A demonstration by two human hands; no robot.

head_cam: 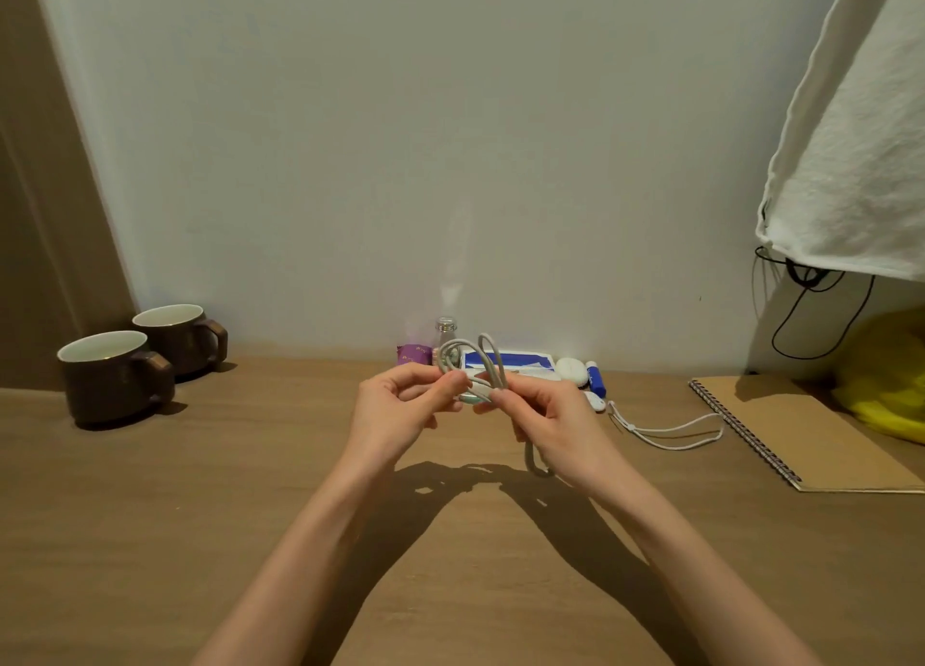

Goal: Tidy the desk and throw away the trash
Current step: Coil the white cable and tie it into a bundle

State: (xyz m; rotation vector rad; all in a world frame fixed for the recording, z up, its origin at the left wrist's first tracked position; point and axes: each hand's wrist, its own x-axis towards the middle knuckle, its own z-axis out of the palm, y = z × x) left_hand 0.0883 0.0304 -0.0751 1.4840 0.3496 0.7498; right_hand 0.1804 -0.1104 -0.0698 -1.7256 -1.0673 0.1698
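Observation:
Both my hands hold a coiled grey cable [488, 360] above the middle of the wooden desk [250, 490]. My left hand [400, 410] pinches the cable's left side with thumb and fingers. My right hand [545, 420] grips its right side, and a loop of cable hangs below that hand. Behind the hands, by the wall, lie a purple wrapper [414, 354], a small clear bottle [445, 329], a blue and white packet [520, 360], a white rounded case [570, 369] and a blue tube [595, 377].
Two brown mugs [117, 372] stand at the back left. A white cord [670, 433] lies right of my hands, beside a brown spiral notebook [796, 430]. A yellow bag [886, 380] sits at the far right under a hanging white cloth [851, 140].

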